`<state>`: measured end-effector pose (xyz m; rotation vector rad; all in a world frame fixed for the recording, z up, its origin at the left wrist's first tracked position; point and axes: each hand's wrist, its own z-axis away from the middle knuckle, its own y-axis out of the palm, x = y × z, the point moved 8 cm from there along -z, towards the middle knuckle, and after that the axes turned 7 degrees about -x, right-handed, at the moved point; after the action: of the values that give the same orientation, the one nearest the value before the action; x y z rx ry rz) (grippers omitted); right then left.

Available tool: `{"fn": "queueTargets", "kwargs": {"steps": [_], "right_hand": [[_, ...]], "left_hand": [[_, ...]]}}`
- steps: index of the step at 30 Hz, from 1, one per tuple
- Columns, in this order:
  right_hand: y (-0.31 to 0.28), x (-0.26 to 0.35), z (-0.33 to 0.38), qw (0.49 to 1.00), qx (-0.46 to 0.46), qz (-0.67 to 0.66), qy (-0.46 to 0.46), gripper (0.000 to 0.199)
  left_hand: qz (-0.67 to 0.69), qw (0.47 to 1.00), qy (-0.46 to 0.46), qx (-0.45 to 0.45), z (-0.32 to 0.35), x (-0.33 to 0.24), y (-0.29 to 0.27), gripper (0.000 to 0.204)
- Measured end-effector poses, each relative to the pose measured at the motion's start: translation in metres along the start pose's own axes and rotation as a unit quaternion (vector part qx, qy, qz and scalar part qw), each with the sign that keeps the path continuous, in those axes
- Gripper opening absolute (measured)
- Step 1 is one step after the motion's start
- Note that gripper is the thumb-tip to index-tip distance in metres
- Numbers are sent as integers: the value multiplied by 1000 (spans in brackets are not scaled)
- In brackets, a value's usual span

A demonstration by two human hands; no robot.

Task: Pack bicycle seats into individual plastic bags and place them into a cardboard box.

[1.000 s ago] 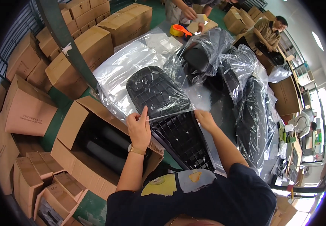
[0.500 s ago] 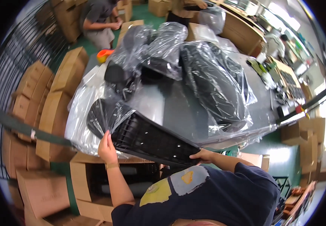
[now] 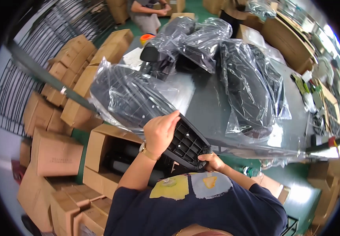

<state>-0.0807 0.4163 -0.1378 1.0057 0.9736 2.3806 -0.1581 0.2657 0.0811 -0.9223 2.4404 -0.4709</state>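
Black plastic makes up the ribbed panel [image 3: 188,141], its bare near end grasped by the right hand [image 3: 213,161], thumb over the end and fingers out of sight beneath. The left hand [image 3: 160,133] is closed on the mouth of the clear bag [image 3: 117,88], knuckles across the panel, fingertips at its far long edge. From the right hand the panel slants up and left into the bag, over the near left corner of the tabletop [image 3: 207,108], its bare end overhanging the near edge; whether the bagged end bears on the corner is hidden. I judge the panel stiff and fairly light for its length, best held by its rim or end ribs; the film looks limp, slippery and easily torn, so gather its hem rather than pinch one spot. Beyond, wrapped black parts [image 3: 246,88] lie toward the tabletop's right edge; an open carton [image 3: 95,152] stands below its near left corner.
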Motion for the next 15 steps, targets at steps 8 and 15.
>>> {"fn": "queueTargets", "kwargs": {"steps": [8,15], "right_hand": [[-16,34,84,986,135,-89,38,65],[-51,97,133,942,-12,108,-318,51]], "left_hand": [[-137,980,141,-2,-70,-139,-59,18],[-79,982,174,6,-57,-212,1,17]]}}
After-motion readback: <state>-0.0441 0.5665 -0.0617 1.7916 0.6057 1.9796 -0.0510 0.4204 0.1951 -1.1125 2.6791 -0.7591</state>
